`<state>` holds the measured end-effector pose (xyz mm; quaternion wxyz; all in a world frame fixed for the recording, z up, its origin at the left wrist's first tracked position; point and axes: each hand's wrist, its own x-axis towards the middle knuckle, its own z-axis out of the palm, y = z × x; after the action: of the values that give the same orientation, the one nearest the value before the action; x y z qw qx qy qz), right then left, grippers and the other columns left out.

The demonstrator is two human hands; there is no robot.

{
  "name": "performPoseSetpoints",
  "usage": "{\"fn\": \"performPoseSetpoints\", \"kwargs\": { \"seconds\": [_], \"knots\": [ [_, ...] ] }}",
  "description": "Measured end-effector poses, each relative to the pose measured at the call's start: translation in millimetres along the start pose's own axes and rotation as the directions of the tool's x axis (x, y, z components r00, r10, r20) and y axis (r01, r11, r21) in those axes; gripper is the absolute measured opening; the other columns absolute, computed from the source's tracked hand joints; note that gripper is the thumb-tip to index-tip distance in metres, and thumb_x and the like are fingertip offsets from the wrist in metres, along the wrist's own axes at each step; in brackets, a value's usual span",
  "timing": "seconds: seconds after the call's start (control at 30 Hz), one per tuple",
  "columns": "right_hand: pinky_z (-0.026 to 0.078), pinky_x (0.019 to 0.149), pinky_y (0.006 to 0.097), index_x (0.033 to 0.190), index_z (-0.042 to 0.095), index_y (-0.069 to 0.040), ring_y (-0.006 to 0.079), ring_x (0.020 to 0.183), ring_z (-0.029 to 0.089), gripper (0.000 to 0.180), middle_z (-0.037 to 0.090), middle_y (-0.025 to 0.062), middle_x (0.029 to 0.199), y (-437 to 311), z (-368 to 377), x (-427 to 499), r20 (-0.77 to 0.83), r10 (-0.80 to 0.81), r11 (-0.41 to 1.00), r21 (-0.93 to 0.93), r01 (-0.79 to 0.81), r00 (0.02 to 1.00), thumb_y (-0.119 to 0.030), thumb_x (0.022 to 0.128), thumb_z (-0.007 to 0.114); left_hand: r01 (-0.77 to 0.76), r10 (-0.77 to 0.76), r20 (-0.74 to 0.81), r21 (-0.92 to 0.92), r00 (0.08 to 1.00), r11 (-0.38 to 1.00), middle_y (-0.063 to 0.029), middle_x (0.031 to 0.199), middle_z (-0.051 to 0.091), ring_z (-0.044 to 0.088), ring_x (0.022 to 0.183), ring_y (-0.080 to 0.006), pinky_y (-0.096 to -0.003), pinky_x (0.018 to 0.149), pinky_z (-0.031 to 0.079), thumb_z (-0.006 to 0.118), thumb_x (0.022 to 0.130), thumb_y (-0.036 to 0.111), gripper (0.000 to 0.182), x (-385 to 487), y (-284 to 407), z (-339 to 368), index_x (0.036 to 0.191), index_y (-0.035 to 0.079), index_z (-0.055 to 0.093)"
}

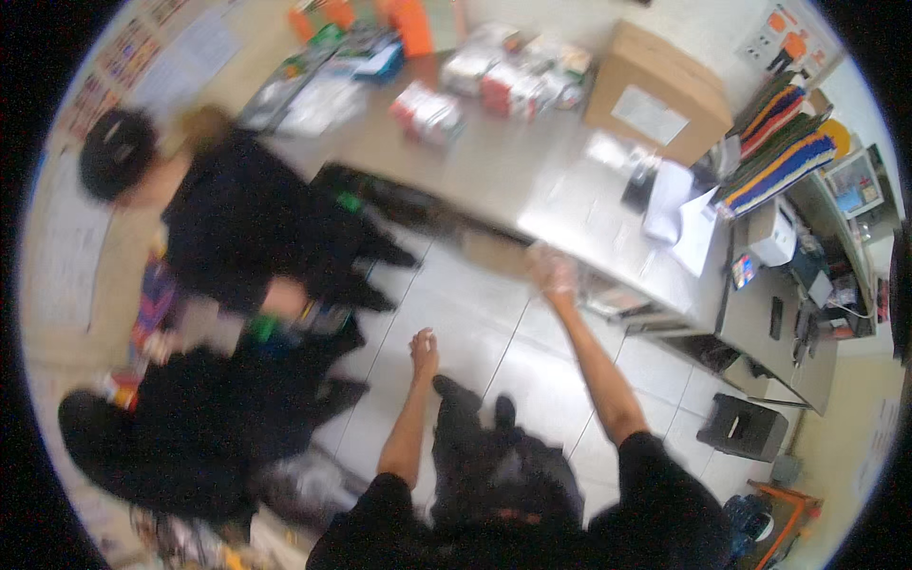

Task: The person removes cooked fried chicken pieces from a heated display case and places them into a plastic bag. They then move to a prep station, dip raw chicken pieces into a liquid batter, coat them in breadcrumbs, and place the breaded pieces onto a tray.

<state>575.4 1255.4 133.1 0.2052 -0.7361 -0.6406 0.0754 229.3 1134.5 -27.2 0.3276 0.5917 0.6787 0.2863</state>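
Observation:
My left hand (425, 350) hangs low over the white tiled floor, its fingers loosely curled; whether it holds anything small is unclear. My right hand (553, 272) is at the near edge of the metal-topped table (491, 171), with something clear and crinkled, like thin plastic, around or in it; blur hides which. On the table beyond stand red and white plastic packs (427, 114), more packs (513, 89) and a large cardboard box (659, 89). Loose white papers (680, 214) lie to the right, beside a dark object.
Two people in black, one wearing a cap (117, 153), are close on my left. Striped textiles (780, 153) stand by the box. A white device (771, 231) and shelves are at the right. A black bin-like object (742, 427) is on the floor, near an orange-framed item (787, 499).

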Motion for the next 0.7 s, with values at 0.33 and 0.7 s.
{"fn": "performPoseSetpoints", "kwargs": {
  "seconds": [0.33,0.7],
  "knots": [
    [0.018,0.115,0.0481,0.147,0.026,-0.007,0.0359,0.142,0.015,0.088,0.02,0.0149,0.154,-14.4,86.8,190.9,0.397,-0.173,0.873,-0.362,0.327,0.901,-0.06,0.083,0.056,-0.132,0.096,0.097,0.503,0.991,0.854,-0.0165,0.121,0.056,0.054,0.108,-0.0339,-0.0421,0.094,0.045,0.053,0.095,0.031,0.041,465.4,-205.8,259.3,0.124,0.003,0.053],
    [0.033,0.108,0.0501,0.146,0.031,-0.015,0.0333,0.141,0.023,0.07,0.027,0.0126,0.153,5.6,123.3,192.3,0.41,-0.196,0.834,-0.408,0.372,0.891,-0.045,0.088,0.056,-0.165,0.074,0.257,0.354,0.964,0.92,-0.0213,0.123,0.054,0.051,0.113,-0.0359,-0.043,0.096,0.043,0.051,0.096,0.028,0.035,735.0,-175.0,453.8,0.117,0.0,0.054]
  ]
}}
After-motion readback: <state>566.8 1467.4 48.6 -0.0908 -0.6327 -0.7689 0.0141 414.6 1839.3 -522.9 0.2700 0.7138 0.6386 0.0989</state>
